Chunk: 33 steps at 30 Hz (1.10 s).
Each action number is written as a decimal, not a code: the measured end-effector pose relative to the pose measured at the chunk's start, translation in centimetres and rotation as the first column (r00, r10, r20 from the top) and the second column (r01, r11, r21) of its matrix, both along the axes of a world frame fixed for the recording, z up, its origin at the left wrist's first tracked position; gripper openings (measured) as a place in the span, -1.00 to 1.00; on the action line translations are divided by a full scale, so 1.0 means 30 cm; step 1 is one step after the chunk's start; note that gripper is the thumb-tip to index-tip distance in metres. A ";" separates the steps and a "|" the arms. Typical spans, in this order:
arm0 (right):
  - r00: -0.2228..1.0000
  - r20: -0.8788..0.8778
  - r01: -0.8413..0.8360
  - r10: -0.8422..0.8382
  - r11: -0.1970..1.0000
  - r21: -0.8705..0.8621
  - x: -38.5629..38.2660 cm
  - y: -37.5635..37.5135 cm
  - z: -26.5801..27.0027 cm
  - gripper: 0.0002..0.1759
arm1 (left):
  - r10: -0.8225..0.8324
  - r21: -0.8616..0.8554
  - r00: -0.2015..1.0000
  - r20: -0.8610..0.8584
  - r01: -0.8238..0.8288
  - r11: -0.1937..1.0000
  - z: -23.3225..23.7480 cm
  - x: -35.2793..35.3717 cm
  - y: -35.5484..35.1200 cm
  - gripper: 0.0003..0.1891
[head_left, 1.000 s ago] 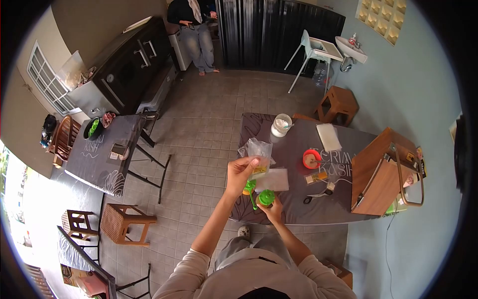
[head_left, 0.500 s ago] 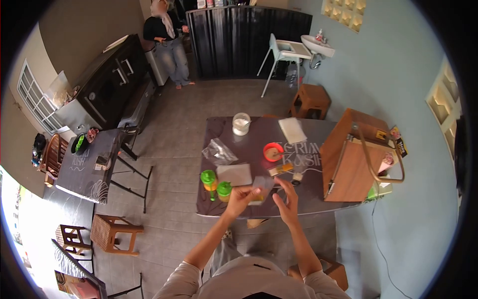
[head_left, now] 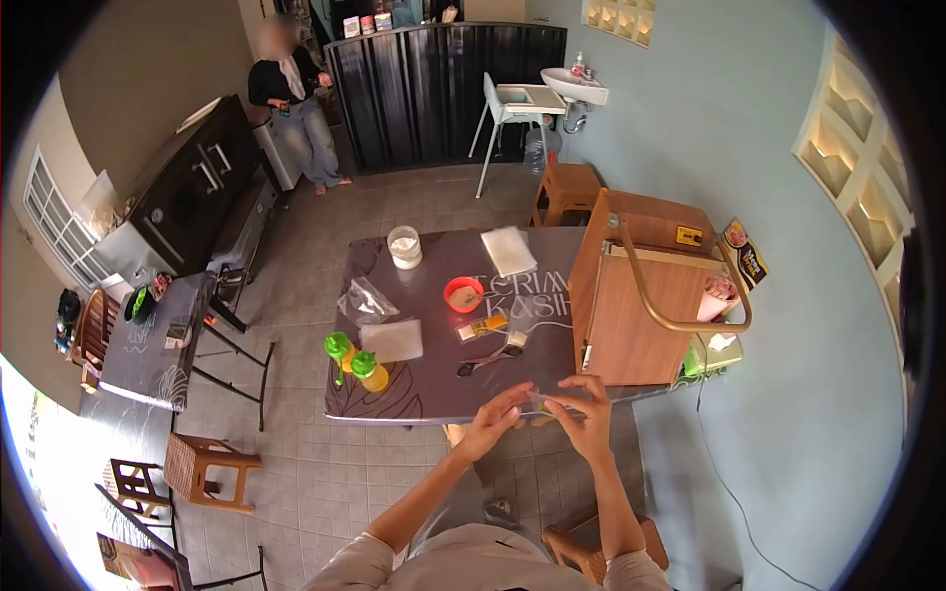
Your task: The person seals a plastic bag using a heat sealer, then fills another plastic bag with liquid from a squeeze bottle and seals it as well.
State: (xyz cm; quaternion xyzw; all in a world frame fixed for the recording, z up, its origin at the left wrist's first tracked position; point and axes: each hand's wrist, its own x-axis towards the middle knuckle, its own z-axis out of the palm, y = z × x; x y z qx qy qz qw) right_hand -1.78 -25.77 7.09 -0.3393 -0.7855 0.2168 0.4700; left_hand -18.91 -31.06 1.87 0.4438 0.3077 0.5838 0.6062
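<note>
A small clear plastic bag [head_left: 539, 400] is held between my two hands, just off the table's near edge; something yellowish shows low in it. My left hand [head_left: 493, 424] has its fingertips closed at the bag's left side. On the other side, my right hand [head_left: 585, 422] pinches it between thumb and fingers. Beyond them on the table lie scissors [head_left: 490, 361] and a yellow-and-white packet [head_left: 481, 328]. A red bowl [head_left: 460, 295] holds brownish contents and a spoon. Two green-topped squeeze bottles [head_left: 370, 371] stand at the left beside a stack of clear plastic bags [head_left: 392, 340].
A jar of white contents [head_left: 404, 248], a crumpled plastic bag [head_left: 369, 301] and a white stack [head_left: 508, 252] sit farther back on the table [head_left: 443, 394]. A tall wooden case [head_left: 636, 315] blocks the right side. A person [head_left: 296, 108] stands far left.
The view has turned right, so the table sits farther left. My right hand has closed on the small bag, which my left hand held up alone before.
</note>
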 end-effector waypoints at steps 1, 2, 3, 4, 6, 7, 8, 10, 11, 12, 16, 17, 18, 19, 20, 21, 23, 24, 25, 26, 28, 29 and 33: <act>1.000 -0.007 0.011 -0.011 1.000 0.002 0.011 0.007 -0.001 -0.84 | -0.011 0.002 1.000 -0.007 0.011 1.000 0.008 0.014 0.012 -0.58; 1.000 -0.021 0.004 -0.004 1.000 -0.015 0.019 0.009 -0.001 -0.84 | 0.038 0.000 0.994 -0.101 -0.038 0.999 0.014 0.033 0.018 -0.60; 0.999 -0.034 -0.006 0.005 0.999 -0.036 0.031 0.014 -0.005 -0.84 | 0.088 0.001 0.977 -0.194 -0.090 0.996 0.018 0.050 0.025 -0.62; 0.999 -0.035 -0.003 0.001 0.999 -0.043 0.043 0.029 -0.015 -0.84 | 0.083 -0.006 0.977 -0.196 -0.086 0.996 -0.001 0.061 0.050 -0.62; 0.996 -0.075 -0.066 0.056 0.989 -0.130 0.050 0.055 -0.043 -0.85 | 0.058 0.022 0.937 -0.343 -0.054 0.998 -0.061 0.070 0.100 -0.72; 0.995 -0.080 -0.067 0.057 0.990 -0.127 0.052 0.072 -0.044 -0.85 | 0.060 0.026 0.936 -0.348 -0.054 0.998 -0.075 0.081 0.127 -0.72; 0.990 -0.131 -0.077 0.054 0.980 -0.182 0.058 0.082 -0.044 -0.85 | 0.129 0.060 0.931 -0.342 -0.116 0.992 -0.087 0.103 0.150 -0.77; 0.983 -0.181 -0.081 0.042 0.973 -0.218 0.081 0.122 -0.046 -0.85 | 0.195 0.110 0.923 -0.331 -0.168 0.980 -0.082 0.134 0.205 -0.80; 0.984 -0.176 -0.072 0.034 0.973 -0.218 0.099 0.144 -0.057 -0.85 | 0.189 0.115 0.934 -0.304 -0.161 0.980 -0.083 0.153 0.229 -0.81; 0.985 -0.173 -0.062 0.022 0.972 -0.228 0.115 0.160 -0.069 -0.84 | 0.178 0.109 0.944 -0.279 -0.153 0.982 -0.089 0.169 0.244 -0.81; 0.987 -0.154 0.013 -0.055 0.965 -0.261 0.189 0.232 -0.115 -0.85 | 0.125 0.069 0.965 -0.232 -0.111 0.991 -0.100 0.246 0.307 -0.82; 0.986 -0.162 -0.014 -0.034 0.958 -0.287 0.201 0.248 -0.127 -0.85 | 0.152 0.048 0.964 -0.218 -0.145 0.988 -0.121 0.257 0.323 -0.83; 0.985 -0.171 -0.042 -0.012 0.949 -0.311 0.218 0.263 -0.135 -0.85 | 0.180 0.025 0.962 -0.205 -0.179 0.984 -0.142 0.273 0.339 -0.83; 0.985 -0.166 -0.019 -0.035 0.949 -0.315 0.237 0.273 -0.140 -0.85 | 0.158 0.021 0.967 -0.201 -0.157 0.987 -0.162 0.291 0.351 -0.83; 0.986 -0.164 -0.023 -0.036 0.939 -0.344 0.252 0.283 -0.145 -0.85 | 0.168 -0.003 0.949 -0.267 -0.176 0.984 -0.180 0.304 0.363 -0.83; 0.986 -0.164 -0.037 -0.026 0.928 -0.370 0.269 0.300 -0.151 -0.85 | 0.187 -0.020 0.924 -0.334 -0.206 0.978 -0.174 0.323 0.376 -0.81; 0.990 -0.137 -0.019 -0.026 0.948 -0.317 0.319 0.341 -0.164 -0.87 | 0.191 -0.020 0.955 -0.227 -0.201 0.979 -0.164 0.395 0.383 -0.80; 0.989 -0.146 -0.033 -0.009 0.959 -0.282 0.343 0.361 -0.165 -0.87 | 0.191 -0.020 0.975 -0.116 -0.194 0.981 -0.158 0.432 0.393 -0.79; 0.989 -0.151 -0.045 0.006 0.966 -0.254 0.368 0.376 -0.168 -0.87 | 0.205 -0.022 0.972 -0.119 -0.209 0.978 -0.180 0.467 0.406 -0.79; 0.989 -0.148 -0.057 0.019 0.964 -0.261 0.395 0.395 -0.169 -0.87 | 0.225 -0.009 0.965 -0.132 -0.228 0.974 -0.213 0.511 0.419 -0.78; 0.987 -0.158 -0.097 0.040 0.923 -0.373 0.448 0.415 -0.166 -0.88 | 0.260 -0.013 0.955 -0.140 -0.264 0.964 -0.281 0.592 0.423 -0.78; 0.987 -0.153 -0.111 0.057 0.919 -0.378 0.477 0.423 -0.162 -0.88 | 0.256 -0.038 0.954 -0.157 -0.265 0.963 -0.312 0.628 0.431 -0.79; 0.974 -0.200 -0.159 0.102 0.943 -0.292 0.574 0.499 -0.147 -0.88 | 0.241 -0.147 0.970 -0.024 -0.242 0.959 -0.254 0.743 0.479 -0.79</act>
